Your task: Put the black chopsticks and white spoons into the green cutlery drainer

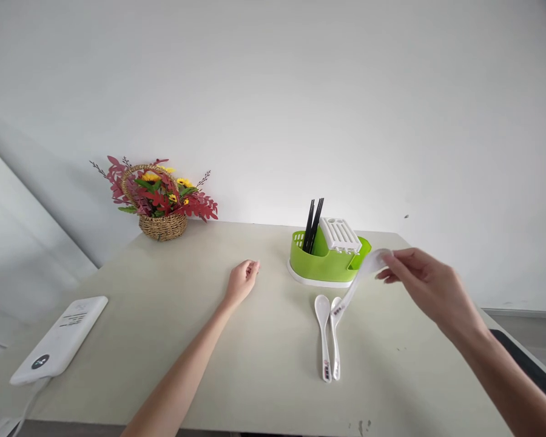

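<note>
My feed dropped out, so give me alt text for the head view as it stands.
The right hand holds a white spoon by its bowl end, above two white spoons lying on the beige table, in front of a green cutlery holder with black chopsticks. The left hand rests loosely curled on the table.

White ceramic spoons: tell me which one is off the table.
The white spoon pinched in the right hand, tilted in the air; the other two spoons lie flat side by side.

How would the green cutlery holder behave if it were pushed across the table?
The green cutlery holder looks like thin plastic, so probably light. Its wide, low base suggests sliding rather than tipping. The tall black chopsticks standing inside might rattle or shift.
</note>
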### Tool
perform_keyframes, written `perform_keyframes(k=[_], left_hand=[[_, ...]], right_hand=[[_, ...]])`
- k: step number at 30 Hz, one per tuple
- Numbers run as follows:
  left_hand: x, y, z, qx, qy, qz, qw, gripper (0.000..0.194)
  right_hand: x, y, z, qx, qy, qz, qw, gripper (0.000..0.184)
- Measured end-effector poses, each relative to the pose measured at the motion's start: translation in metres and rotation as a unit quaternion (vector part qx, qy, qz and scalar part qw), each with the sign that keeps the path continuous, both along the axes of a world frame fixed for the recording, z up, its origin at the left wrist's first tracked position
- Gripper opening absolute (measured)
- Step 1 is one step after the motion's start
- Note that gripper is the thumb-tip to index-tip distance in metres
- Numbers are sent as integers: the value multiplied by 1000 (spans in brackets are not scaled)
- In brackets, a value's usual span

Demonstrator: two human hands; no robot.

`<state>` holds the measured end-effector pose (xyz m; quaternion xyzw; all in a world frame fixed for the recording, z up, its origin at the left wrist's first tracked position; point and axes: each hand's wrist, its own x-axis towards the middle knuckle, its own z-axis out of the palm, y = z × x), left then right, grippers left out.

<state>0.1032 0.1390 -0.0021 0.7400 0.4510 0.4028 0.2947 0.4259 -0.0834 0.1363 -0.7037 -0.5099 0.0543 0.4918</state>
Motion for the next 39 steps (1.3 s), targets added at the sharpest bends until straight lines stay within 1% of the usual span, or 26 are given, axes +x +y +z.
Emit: perform_keyframes(k=[2,4,5,7,8,10,14,17,21,24,26,30,32,35,37,39], left_hand=[[0,1,-1,0,-6,-3,1000,42],[-1,1,-2,-3,-7,-6,1000,42],[-1,1,-2,-4,-6,-8,1000,42],[-2,0,-2,-4,1,-13,1000,42],[-2,-1,-2,-3,4,-16,1000,41],[-2,-2,-2,0,12,-19,1000,41],[-2,-4,-2,10,31,-26,999,39],[-2,-4,-2,10,40,-29,999,39],[-2,-5,-1,5,47,-27,998,41],[-2,-6,1,6,51,-30,998,40],[-2,-7,2,8,54,-32,998,39],[-1,-7,4,1,58,-27,998,38],[-1,-7,4,-1,58,-24,998,37],[-1,-7,4,5,60,-23,998,37],[0,-7,3,8,63,-25,998,36],[0,-7,3,10,68,-26,997,37]], right_hand=[[-19,6,29,50,18,-13,998,39],[-35,16,48,124,7,-38,992,35],[-41,22,52,154,-15,-51,987,32],[-48,38,53,193,-76,-72,976,27],[-50,46,50,200,-111,-74,971,26],[-51,63,37,200,-175,-65,962,23],[-51,88,-2,193,-289,-38,937,21],[-51,94,-26,202,-335,-4,920,17],[-47,93,-43,196,-354,28,914,14],[-43,92,-51,194,-363,49,910,11],[-41,90,-54,186,-365,51,911,10],[-42,82,-52,153,-359,68,918,10],[-44,73,-49,143,-351,71,923,13],[-49,56,-46,145,-331,51,931,21],[-50,43,-46,151,-318,41,935,23],[-50,33,-48,152,-309,46,938,23]])
